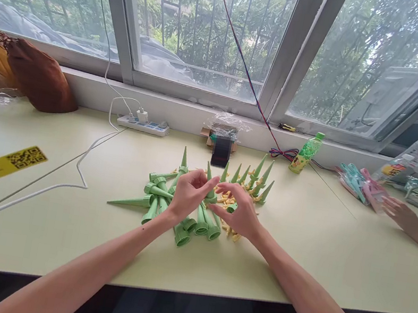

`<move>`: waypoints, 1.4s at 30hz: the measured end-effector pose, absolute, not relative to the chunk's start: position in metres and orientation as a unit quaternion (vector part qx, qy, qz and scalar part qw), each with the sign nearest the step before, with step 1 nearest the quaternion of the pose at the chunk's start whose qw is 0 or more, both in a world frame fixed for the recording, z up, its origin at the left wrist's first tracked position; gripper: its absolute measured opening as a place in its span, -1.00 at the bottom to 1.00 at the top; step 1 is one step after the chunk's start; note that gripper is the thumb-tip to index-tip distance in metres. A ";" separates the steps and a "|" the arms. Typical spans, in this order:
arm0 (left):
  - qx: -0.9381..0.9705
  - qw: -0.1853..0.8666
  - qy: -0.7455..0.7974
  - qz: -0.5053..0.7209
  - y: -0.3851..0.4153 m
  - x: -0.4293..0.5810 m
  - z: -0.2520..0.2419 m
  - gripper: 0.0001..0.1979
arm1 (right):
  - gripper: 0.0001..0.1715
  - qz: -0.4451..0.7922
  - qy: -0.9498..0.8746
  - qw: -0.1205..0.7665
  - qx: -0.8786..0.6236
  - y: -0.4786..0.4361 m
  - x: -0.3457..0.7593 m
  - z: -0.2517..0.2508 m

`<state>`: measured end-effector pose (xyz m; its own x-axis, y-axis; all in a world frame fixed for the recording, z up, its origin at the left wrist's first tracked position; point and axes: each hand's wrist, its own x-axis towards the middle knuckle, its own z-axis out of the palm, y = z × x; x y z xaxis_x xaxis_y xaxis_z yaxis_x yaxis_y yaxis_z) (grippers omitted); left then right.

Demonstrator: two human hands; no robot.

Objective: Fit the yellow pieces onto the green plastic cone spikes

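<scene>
My left hand is closed on a green plastic cone, which points upward between my hands. My right hand is beside the cone's base, its thumb and fingers apart in a curve; whether a small part sits at its fingertips is too small to tell. Loose green cones lie in a pile under and left of my left hand, several with round open ends toward me. Behind my right hand, more green cones stand upright with yellow pieces at their bases. Small yellow pieces are scattered under and around my right hand.
A power strip with a white cable, a small box and a green bottle stand along the window side. A brown bag is at the left. At the right, another person's hand is near pink and teal wrapped items.
</scene>
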<state>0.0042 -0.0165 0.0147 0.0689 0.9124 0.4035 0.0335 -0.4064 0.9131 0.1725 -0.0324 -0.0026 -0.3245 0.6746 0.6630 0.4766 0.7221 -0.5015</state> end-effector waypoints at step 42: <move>0.299 0.733 0.346 0.504 -0.002 0.003 0.020 -0.78 | -0.86 0.069 -0.774 0.426 -0.463 -0.009 0.194 -0.013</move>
<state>0.0026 -0.0018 0.0202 0.2528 0.9452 -0.2065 -0.5319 0.3141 0.7864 0.1936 -0.0087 -0.0133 -0.2084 0.7763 0.5950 0.6588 0.5610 -0.5012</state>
